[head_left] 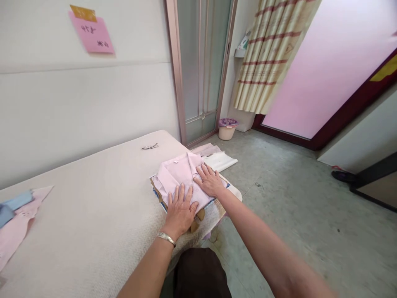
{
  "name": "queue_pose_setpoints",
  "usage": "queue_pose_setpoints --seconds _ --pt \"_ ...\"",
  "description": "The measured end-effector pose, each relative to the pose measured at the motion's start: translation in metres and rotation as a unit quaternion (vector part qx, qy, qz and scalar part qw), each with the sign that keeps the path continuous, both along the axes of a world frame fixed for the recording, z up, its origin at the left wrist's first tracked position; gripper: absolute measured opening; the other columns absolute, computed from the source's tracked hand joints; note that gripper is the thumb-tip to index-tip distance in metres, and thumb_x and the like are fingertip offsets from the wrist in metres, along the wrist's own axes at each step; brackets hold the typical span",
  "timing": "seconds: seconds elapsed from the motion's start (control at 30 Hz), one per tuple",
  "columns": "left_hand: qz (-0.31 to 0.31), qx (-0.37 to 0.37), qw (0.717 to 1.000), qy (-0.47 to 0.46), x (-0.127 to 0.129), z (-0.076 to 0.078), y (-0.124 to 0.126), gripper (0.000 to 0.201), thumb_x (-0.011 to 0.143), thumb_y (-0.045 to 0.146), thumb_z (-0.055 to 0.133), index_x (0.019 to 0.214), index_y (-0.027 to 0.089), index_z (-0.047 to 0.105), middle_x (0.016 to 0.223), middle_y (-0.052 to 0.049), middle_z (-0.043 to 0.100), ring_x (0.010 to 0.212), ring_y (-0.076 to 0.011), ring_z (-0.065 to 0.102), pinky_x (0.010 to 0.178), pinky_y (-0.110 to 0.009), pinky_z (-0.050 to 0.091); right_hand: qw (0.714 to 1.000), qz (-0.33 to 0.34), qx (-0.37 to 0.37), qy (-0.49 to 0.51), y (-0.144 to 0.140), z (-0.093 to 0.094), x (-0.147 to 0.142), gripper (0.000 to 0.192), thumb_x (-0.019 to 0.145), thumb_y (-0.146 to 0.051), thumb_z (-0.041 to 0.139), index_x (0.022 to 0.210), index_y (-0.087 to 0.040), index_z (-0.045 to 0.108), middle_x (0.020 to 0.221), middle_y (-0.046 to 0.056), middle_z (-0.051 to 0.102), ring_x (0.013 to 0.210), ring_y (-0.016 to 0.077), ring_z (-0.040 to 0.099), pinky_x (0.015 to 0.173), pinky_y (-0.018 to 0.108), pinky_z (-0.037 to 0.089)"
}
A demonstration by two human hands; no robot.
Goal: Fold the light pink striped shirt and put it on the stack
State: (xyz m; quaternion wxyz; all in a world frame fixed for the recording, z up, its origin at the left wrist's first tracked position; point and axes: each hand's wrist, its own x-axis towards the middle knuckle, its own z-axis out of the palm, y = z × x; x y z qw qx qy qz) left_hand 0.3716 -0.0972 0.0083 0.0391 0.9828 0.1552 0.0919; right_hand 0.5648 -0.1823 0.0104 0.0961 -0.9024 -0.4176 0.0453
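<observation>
A folded pink collared shirt [176, 171] lies near the corner of the bed, its collar pointing away from me. Flat on its lower left part rests my left hand [181, 209], fingers spread, with a bracelet on the wrist. My right hand [209, 181] is also open and presses on the shirt's right side, just below the collar. Under the shirt, blue and brown edges of something flat stick out; what it is I cannot tell. Two brown rounded pieces [198, 220] show at the near edge, beside my left hand.
A pair of glasses [150, 146] lies on the pale bed [93, 198]. Pink and light blue cloth [21, 219] sits at the far left. Beyond the bed's corner is white fabric [221, 160]. A lined bin [227, 129] stands by the sliding glass door [201, 70]. My dark-clothed knee [201, 273] touches the foreground.
</observation>
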Motion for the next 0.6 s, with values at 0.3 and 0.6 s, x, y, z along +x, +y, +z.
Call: queue_pose_setpoints --seconds 0.3,0.6 --pt "-0.018 -0.012 1.0 0.01 -0.014 0.031 -0.003 0.059 0.104 0.046 0.034 0.159 0.021 0.034 0.165 -0.016 0.031 0.151 -0.0333 0.03 0.119 -0.06 0.027 1.0 -0.016 -0.022 0.003 0.001 0.039 -0.012 0.068 0.103 -0.062 0.026 0.16 -0.025 0.03 0.169 0.01 0.019 0.154 0.0315 0.014 0.118 0.063 0.017" --pt "0.25 0.117 0.96 -0.041 -0.379 0.046 0.053 0.063 0.098 0.052 0.03 0.148 0.023 0.054 0.15 -0.014 0.054 0.145 -0.0375 0.041 0.112 -0.067 0.032 0.97 0.131 0.174 -0.112 -0.119 0.016 -0.228 0.068 0.1 -0.048 0.046 0.162 -0.032 0.025 0.165 0.006 0.033 0.151 0.03 0.03 0.114 0.051 0.039"
